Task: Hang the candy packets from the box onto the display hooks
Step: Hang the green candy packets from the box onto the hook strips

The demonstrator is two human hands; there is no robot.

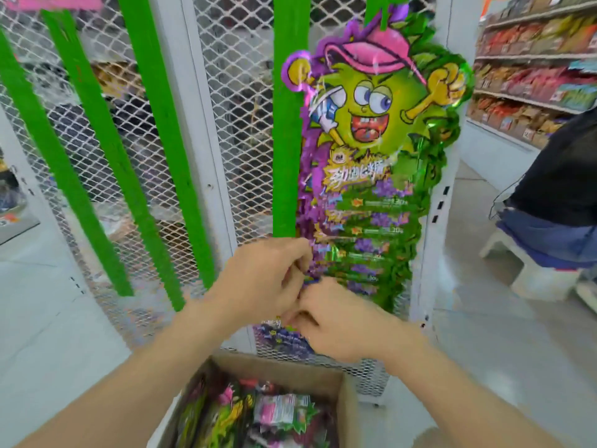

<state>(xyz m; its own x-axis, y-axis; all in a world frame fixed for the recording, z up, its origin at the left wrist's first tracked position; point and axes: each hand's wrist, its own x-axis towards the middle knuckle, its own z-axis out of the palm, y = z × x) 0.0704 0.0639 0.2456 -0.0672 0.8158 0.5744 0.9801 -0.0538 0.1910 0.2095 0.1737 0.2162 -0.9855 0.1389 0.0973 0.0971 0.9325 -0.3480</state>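
A long strip of green and purple candy packets (365, 195) with a cartoon header hangs against the white mesh display rack (223, 130), next to a green vertical strip (286, 140). My left hand (261, 279) pinches the lower left edge of the hanging packets. Just below and to the right, my right hand (339, 321) grips the strip's lowest purple packet (284, 337). Beneath my hands stands the open cardboard box (347, 399), with several more candy packets (258, 415) lying inside.
Other green strips (155, 140) run down the mesh panel to the left. A person in dark clothes (559, 195) sits on a white stool (529, 266) at the right. Stocked snack shelves (529, 66) fill the back right. Grey floor lies on both sides.
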